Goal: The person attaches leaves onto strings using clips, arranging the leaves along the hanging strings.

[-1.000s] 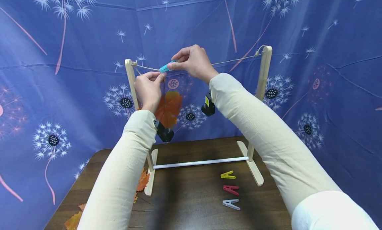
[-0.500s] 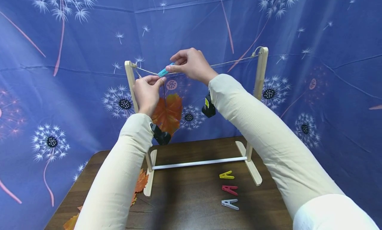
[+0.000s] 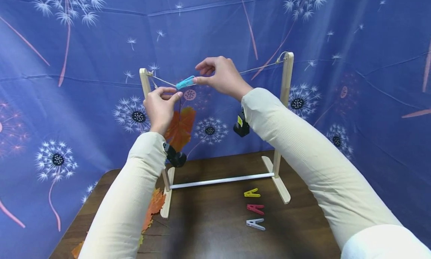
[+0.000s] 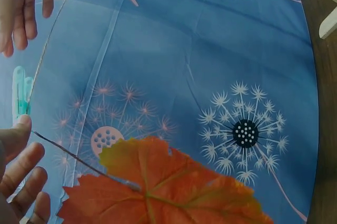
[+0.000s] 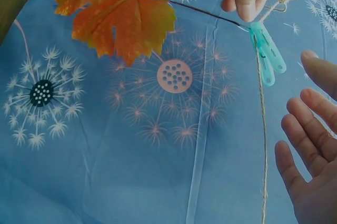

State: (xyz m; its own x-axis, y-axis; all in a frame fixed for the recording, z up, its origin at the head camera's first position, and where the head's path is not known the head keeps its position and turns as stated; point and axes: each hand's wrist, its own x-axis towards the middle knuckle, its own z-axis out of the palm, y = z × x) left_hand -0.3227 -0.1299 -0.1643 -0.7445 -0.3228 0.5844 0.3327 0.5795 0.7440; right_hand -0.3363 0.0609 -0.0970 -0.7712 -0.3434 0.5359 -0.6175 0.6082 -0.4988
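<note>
A turquoise clothespin [image 3: 185, 82] is clipped on the twine [image 3: 259, 68], slanting up to the right. From its lower end an orange leaf [image 3: 182, 129] hangs by a thin dark stem [image 4: 79, 158]. My left hand [image 3: 161, 106] is at the clothespin's lower end, a fingertip right beside the stem top; its other fingers are spread in the left wrist view. To the right, my right hand [image 3: 223, 75] is by the clothespin's handles. In the right wrist view its relaxed fingers [image 5: 305, 134] stand apart from the clothespin and hold nothing.
Two wooden posts [image 3: 286, 79] hold the twine, joined low down by a white rod [image 3: 222, 181]. Yellow [image 3: 252, 193], red [image 3: 255, 209] and white [image 3: 256, 224] clothespins lie on the brown table [image 3: 208, 236]. More leaves [image 3: 155, 203] lie at left, partly behind my left sleeve.
My right fingers have let go of the clothespin's handles and drawn back to the right. My left fingers have loosened and shifted slightly down and left. The clothespin stays on the twine.
</note>
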